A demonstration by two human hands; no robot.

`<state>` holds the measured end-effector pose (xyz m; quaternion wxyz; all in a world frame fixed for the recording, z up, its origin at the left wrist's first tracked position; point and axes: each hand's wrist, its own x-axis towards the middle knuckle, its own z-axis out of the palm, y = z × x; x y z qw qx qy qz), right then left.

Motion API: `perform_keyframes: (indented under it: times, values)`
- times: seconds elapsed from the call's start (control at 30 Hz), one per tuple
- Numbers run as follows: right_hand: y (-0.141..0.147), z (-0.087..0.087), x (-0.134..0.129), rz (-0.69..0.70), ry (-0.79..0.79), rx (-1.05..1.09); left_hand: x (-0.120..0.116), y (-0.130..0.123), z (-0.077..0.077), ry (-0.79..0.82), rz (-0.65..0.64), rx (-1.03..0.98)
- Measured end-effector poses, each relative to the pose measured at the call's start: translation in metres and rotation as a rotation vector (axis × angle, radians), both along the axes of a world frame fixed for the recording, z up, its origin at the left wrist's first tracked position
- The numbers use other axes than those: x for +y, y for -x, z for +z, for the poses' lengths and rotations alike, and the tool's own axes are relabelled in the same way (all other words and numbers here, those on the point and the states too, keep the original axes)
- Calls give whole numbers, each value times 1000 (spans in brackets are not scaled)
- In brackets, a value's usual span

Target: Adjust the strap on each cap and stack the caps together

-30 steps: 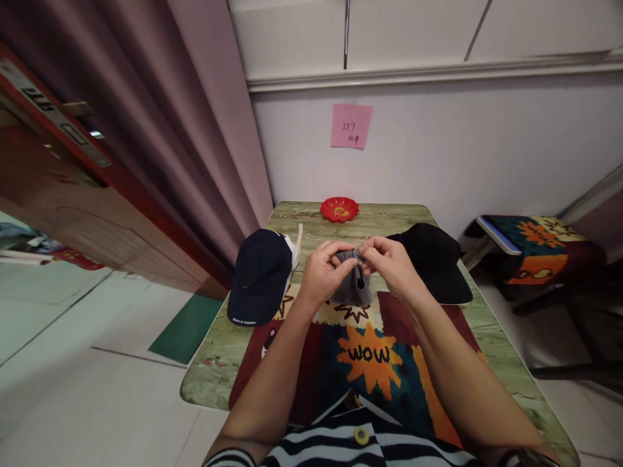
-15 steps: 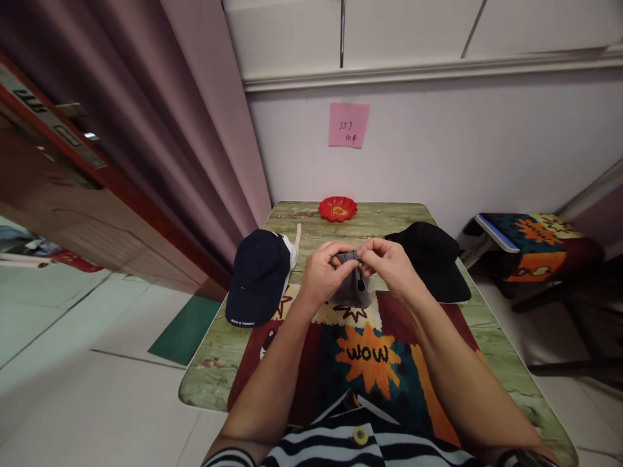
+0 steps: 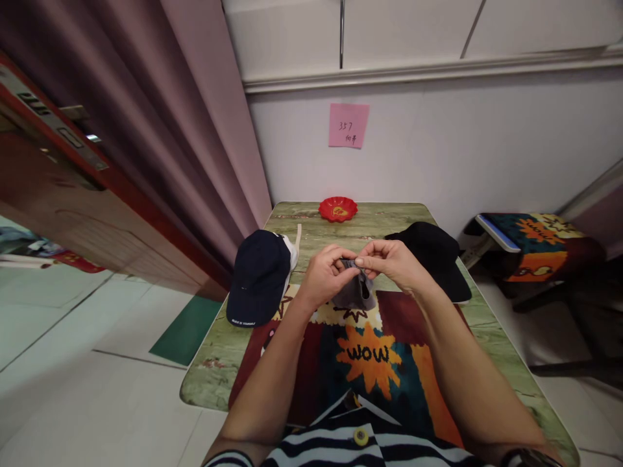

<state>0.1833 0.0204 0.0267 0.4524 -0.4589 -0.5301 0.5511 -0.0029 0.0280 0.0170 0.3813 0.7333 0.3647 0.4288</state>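
Over the middle of the table, both my hands pinch the upper edge of a grey cloth cap [image 3: 353, 296]. My left hand [image 3: 327, 275] grips that edge from the left, thumb and fingers closed. From the right, my right hand [image 3: 392, 263] pinches the same edge close to the left fingertips. A dark gap shows in the cloth below the fingers, and much of the cap is hidden behind my hands. A navy cap [image 3: 257, 275] lies left of my left hand. Beyond my right wrist lies a black cap [image 3: 428, 259].
A red scalloped dish [image 3: 337, 209] stands at the table's far end. A patterned mat [image 3: 302, 370] with "WOW" on it covers the near part of the wooden table [image 3: 209, 370]. A stool [image 3: 545, 240] stands at the right, a door [image 3: 111, 240] at the left.
My hands have shifted slightly along the grey cap's edge. The right hand has come down a little and its thumb now lies flatter. The gap in the cloth has turned slightly rightward.
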Motion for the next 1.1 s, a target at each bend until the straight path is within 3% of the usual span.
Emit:
perform_keyframes:
  times: [0.1, 0.2, 0.3, 0.4, 0.53, 0.63, 0.7, 0.83, 1.1]
  values:
    - [3, -10, 1, -42, -50, 33, 1, 0, -4, 32, 36, -44]
    - [4, -20, 0, -89, -113, 96, 1, 3, -10, 162, 70, -150]
    - [5, -29, -2, 15, -105, 47, 1, 7, -16, 273, 79, -233]
    - [11, -36, -5, 95, -79, 51, 1, 8, -16, 193, 139, -226]
    - [23, -46, -5, -14, -159, 51, -2, 7, -12, 3, 264, -131]
    - [28, -53, -6, -110, -230, -10, -5, 7, -10, 54, 312, -131]
    - [28, -55, -6, -154, -268, -41, -6, 9, -9, 250, 253, -209]
    - [27, -55, -8, -212, -336, -125, -4, 13, -8, 619, 17, -422]
    - [26, -53, -11, -276, -497, -331, 5, 8, -16, 639, 38, -471]
